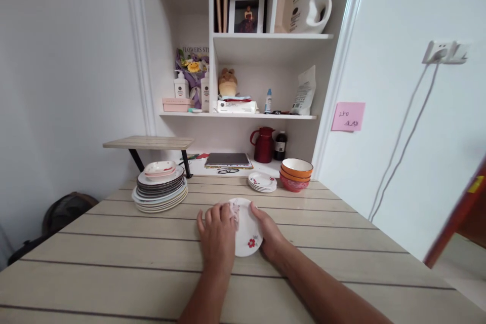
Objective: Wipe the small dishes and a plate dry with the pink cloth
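A small white plate [246, 230] with red flowers is tilted up a little over the table in front of me. My right hand [269, 230] grips its right edge, thumb on the upper face and the other fingers behind. Pressed against the left part of the plate is a crumpled pale pink cloth [234, 212], held under the fingers of my left hand [217, 233]. The left palm hides part of the plate's rim. Farther back lies a stack of similar small flowered plates [261, 182].
Orange and red bowls [296, 174] are stacked at the back right. A tall pile of plates [159, 195] with small dishes stands at the left, by a raised wooden stand [150, 143]. Behind are a dark laptop [228, 159], a red jug [263, 145] and a dark bottle [280, 146].
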A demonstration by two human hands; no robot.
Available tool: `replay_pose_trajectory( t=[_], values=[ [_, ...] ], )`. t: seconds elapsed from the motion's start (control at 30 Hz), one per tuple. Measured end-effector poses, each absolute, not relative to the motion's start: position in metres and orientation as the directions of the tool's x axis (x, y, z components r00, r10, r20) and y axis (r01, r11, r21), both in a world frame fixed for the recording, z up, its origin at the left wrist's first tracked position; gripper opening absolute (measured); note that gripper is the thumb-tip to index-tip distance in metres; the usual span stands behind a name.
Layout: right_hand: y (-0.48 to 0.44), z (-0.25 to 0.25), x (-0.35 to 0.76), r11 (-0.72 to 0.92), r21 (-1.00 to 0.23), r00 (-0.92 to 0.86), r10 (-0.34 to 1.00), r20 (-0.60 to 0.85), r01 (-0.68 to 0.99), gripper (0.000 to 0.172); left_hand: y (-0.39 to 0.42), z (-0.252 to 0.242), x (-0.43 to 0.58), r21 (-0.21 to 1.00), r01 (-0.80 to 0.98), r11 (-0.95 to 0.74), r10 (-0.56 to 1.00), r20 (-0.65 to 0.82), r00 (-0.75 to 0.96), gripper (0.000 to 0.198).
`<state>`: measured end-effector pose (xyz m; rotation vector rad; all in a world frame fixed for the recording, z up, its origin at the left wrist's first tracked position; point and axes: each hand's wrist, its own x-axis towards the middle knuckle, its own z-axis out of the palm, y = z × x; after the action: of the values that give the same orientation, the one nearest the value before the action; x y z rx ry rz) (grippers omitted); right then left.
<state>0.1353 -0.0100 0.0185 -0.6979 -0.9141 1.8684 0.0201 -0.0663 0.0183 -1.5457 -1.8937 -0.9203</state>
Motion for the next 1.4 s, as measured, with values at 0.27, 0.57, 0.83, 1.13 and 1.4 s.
replay_pose_trajectory(
  t=[0.27,0.57,0.83,1.13,1.4],
  values=[
    [-0.001,0.021,0.142,-0.406,-0.728,-0.401,0.895,-0.196,-0.552,0.049,-0.072,0.012,0.026,0.11,0.99,-0.092,0.693,0.721,-0.016,0.029],
    [-0.013,0.016,0.135,-0.33,-0.841,-0.507,0.859,-0.078,-0.429,0.043,-0.064,0.013,0.03,0.057,0.984,-0.167,0.636,0.769,0.064,0.033],
    [-0.013,0.019,0.133,-0.367,-0.795,-0.43,0.89,-0.149,-0.484,0.045,-0.062,0.016,0.015,0.191,0.971,0.145,0.625,0.743,-0.239,0.03],
    [-0.001,0.019,0.143,-0.456,-0.715,-0.489,0.853,-0.182,-0.53,0.053,-0.076,0.01,0.035,0.112,0.975,-0.193,0.72,0.691,0.063,0.035],
    [-0.018,0.017,0.133,-0.253,-0.882,-0.495,0.869,-0.026,-0.398,0.047,-0.071,0.014,0.027,0.127,0.98,-0.152,0.679,0.734,0.01,0.029]
  ],
)
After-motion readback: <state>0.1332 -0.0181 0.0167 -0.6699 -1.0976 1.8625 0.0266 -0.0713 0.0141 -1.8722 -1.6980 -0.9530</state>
